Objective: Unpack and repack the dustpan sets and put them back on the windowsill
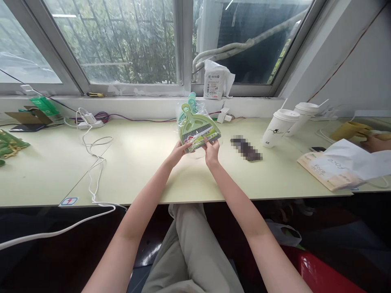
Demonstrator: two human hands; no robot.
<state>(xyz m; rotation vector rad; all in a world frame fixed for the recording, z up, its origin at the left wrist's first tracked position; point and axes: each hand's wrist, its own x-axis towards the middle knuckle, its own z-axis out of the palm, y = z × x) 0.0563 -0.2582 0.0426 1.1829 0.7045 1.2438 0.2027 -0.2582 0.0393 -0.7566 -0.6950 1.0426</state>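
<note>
Both of my hands hold a small green dustpan and brush set (195,123) in clear plastic wrapping, tilted up over the table. My left hand (176,154) is closed on its lower left edge. At the lower right edge, my right hand (211,149) grips it, thumb on the front. The dark brush bristles and a printed label show through the film. Behind the green handle a teal striped handle (192,99) sticks up; most of what it belongs to is hidden.
White paper cups (279,127) with straws stand to the right, near a tissue pack (332,165). A blurred dark object (246,148) lies closer. White cables (94,162) run across the left side. A tissue packet (215,81) stands on the window sill. Another person's hand (377,142) shows at far right.
</note>
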